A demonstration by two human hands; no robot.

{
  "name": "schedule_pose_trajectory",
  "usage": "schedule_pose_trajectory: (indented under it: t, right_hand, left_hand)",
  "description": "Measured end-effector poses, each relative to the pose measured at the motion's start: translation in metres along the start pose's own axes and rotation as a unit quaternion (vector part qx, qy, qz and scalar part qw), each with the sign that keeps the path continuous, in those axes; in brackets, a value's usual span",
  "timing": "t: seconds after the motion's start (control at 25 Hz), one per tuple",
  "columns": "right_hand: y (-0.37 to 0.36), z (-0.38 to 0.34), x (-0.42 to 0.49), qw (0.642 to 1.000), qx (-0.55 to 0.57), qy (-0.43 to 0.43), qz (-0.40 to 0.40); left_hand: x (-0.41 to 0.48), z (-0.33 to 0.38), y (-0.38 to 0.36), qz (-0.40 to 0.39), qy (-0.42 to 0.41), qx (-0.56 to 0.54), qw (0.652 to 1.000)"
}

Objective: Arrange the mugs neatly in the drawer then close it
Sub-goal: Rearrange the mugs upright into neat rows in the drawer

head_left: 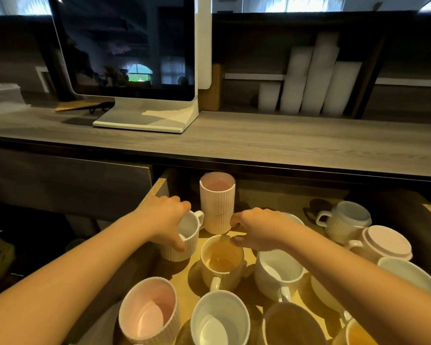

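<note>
An open wooden drawer (157, 188) below the counter holds several ribbed mugs. My left hand (167, 217) grips the rim of a white ribbed mug (184, 247) at the drawer's left side. Just right of it stands a stack of two pink ribbed mugs (217, 202). My right hand (256, 230) hovers over a cream mug (222, 260), with its fingers curled near the base of the stack and nothing clearly held. A white mug (276, 272), a pink mug (149, 317) and another white mug (219, 319) sit nearer to me. Upside-down mugs (383, 242) lie at the right.
A grey wooden counter (259, 143) overhangs the drawer's back. On it stands a white monitor (135, 58). Stacks of white paper cups (309, 83) lean on the shelf behind. A closed dark drawer front (60, 180) is to the left.
</note>
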State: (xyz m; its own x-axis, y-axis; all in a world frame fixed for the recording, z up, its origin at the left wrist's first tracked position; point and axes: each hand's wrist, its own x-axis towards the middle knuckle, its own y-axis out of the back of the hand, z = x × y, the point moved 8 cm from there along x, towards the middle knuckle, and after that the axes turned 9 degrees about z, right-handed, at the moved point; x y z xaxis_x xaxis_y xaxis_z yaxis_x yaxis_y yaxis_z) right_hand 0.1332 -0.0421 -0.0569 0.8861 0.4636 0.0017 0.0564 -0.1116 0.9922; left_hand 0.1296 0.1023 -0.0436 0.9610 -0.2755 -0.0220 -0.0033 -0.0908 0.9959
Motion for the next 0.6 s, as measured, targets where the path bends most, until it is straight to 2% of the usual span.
schedule_pose_trajectory:
  t: [0.08, 0.24, 0.44, 0.6]
  right_hand:
    - [0.008, 0.0, 0.0, 0.996, 0.081, -0.008, 0.021]
    - [0.024, -0.002, -0.003, 0.965, 0.255, -0.016, 0.057]
    - [0.038, -0.007, -0.006, 0.933, 0.343, -0.004, 0.105]
    - [0.048, -0.006, -0.008, 0.918, 0.373, 0.0, 0.132]
  left_hand:
    - [-0.004, -0.002, 0.015, 0.019, -0.013, -0.057, 0.998]
    - [-0.014, 0.002, 0.033, 0.041, -0.054, -0.154, 0.986]
    - [-0.022, 0.012, 0.052, 0.072, -0.101, -0.241, 0.963]
    - [-0.025, 0.022, 0.052, 0.065, -0.12, -0.256, 0.957]
